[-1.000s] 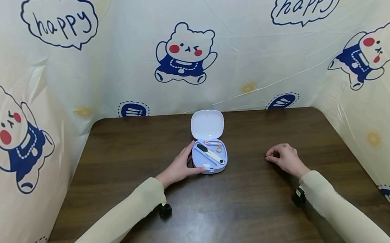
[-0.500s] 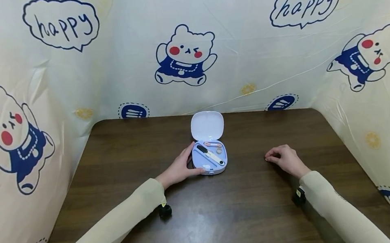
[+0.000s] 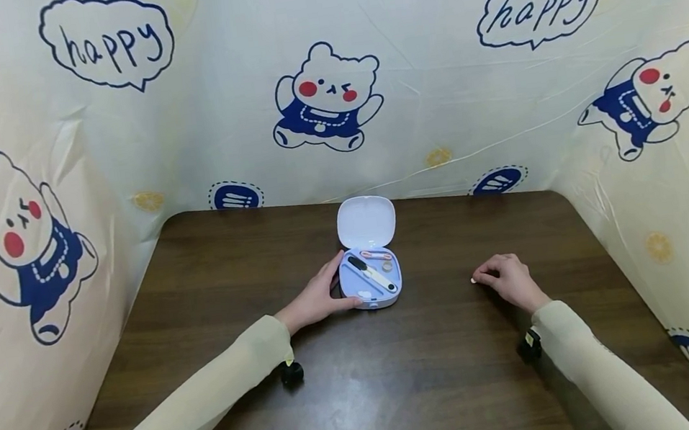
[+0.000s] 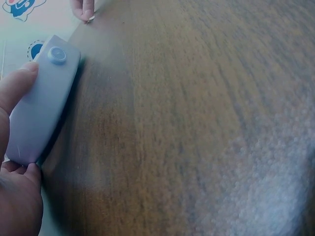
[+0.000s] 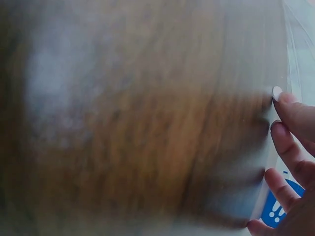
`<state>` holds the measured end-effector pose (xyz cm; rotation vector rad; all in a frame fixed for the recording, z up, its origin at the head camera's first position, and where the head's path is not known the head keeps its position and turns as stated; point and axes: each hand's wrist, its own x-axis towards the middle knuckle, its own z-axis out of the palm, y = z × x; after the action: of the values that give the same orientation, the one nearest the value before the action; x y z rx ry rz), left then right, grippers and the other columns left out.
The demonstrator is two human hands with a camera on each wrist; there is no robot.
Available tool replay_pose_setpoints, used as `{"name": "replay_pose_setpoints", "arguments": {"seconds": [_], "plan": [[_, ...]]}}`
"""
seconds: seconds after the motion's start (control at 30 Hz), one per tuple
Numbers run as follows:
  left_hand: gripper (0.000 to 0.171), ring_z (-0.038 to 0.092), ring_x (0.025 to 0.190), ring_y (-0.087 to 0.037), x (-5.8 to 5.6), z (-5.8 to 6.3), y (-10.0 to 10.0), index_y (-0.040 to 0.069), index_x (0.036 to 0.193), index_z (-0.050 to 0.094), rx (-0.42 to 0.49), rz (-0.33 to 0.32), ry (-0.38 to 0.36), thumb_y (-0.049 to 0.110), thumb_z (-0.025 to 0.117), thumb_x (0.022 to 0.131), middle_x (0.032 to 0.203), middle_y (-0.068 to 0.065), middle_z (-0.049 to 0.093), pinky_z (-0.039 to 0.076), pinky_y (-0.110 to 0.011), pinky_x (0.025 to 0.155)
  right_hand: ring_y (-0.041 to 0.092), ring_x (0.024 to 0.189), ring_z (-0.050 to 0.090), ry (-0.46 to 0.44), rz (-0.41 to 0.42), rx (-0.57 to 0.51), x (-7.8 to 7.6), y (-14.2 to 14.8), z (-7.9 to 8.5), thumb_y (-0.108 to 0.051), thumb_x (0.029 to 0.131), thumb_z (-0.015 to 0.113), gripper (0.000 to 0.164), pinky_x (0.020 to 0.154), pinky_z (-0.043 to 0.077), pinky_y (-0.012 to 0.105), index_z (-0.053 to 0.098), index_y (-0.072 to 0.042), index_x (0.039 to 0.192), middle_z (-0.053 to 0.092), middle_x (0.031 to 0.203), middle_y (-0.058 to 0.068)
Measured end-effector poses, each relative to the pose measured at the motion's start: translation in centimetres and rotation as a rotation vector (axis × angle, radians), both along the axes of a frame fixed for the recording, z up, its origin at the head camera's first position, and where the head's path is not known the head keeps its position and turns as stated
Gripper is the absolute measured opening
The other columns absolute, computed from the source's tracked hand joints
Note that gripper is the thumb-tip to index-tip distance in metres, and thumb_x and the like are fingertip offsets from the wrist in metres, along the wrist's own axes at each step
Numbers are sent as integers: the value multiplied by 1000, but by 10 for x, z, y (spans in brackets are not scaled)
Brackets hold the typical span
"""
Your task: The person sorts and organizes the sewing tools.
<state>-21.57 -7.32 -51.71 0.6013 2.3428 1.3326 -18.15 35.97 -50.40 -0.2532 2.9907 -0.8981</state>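
Observation:
A light blue case (image 3: 374,301) with its pale lid (image 3: 366,221) raised stands on the brown table. My left hand (image 3: 316,300) grips its left side, thumb at the front and fingers towards the back; in the left wrist view the thumb (image 4: 22,83) presses near a round front button (image 4: 57,55). Inside the case lie a black-and-white slim tool (image 3: 373,273), a small pinkish item (image 3: 376,255) and a small round piece (image 3: 387,266). Off to the right, my right hand (image 3: 510,283) pinches a small white disc (image 5: 277,93) between finger and thumb, close to the tabletop. Its exact kind is unclear.
The dark wood table (image 3: 369,400) reaches back to a printed cloth (image 3: 432,87) that also hangs at both sides. A black wrist camera (image 3: 292,373) sits below the left wrist, another camera (image 3: 529,345) below the right.
My right hand has shifted slightly to the right, and the white disc now shows at its fingertips. The left hand and the case have stayed in place.

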Motion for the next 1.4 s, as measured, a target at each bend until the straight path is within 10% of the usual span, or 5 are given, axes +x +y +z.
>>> {"name": "replay_pose_setpoints", "arguments": {"seconds": [0.63, 1.4], "plan": [[112, 19, 158, -31, -2, 4, 1, 9, 168, 10, 9, -2, 20, 37, 85, 89, 172, -18, 16, 25, -46, 126, 37, 103, 67, 104, -44, -146, -4, -9, -2, -8, 98, 74, 12, 95, 51, 52, 80, -3, 88, 74, 102, 16], [112, 21, 158, -29, 1, 2, 1, 10, 168, 10, 15, 8, 0, 37, 85, 89, 172, -16, 16, 26, -44, 125, 46, 139, 48, 105, -2, -265, -10, -61, 19, -13, 97, 76, 12, 119, 31, 59, 80, -3, 95, 75, 119, 18]]}}
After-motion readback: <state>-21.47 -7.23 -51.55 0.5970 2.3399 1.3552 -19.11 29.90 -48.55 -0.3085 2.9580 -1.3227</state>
